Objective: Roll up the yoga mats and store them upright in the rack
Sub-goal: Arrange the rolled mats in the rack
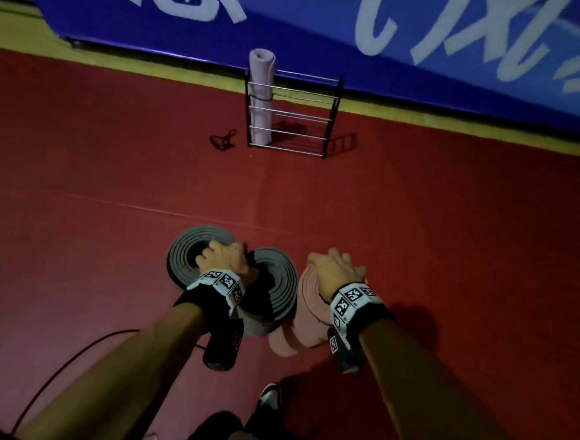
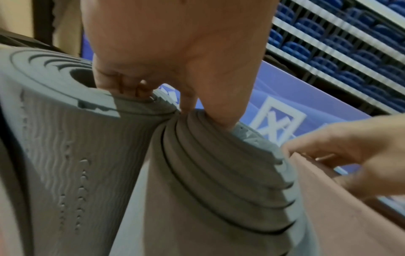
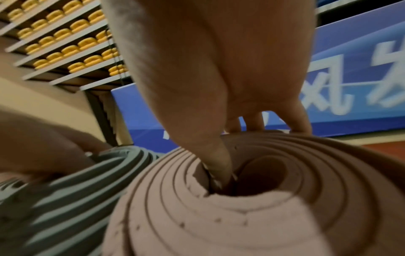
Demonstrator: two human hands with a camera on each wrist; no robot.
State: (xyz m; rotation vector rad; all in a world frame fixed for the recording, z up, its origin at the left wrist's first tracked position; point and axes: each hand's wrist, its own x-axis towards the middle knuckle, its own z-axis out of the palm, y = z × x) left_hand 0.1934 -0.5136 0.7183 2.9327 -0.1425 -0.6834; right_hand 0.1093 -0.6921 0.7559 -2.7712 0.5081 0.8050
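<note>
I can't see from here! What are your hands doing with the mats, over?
Left hand grips two grey rolls. Right hand pinches pink roll. Rack holds one mat; path unobstructed.

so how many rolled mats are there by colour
grey mats: 2, the left one and the right one, both gripped by the left hand
pink mat: 1, gripped by the right hand
pale lilac mat: 1, upright in the rack
total: 4
</note>
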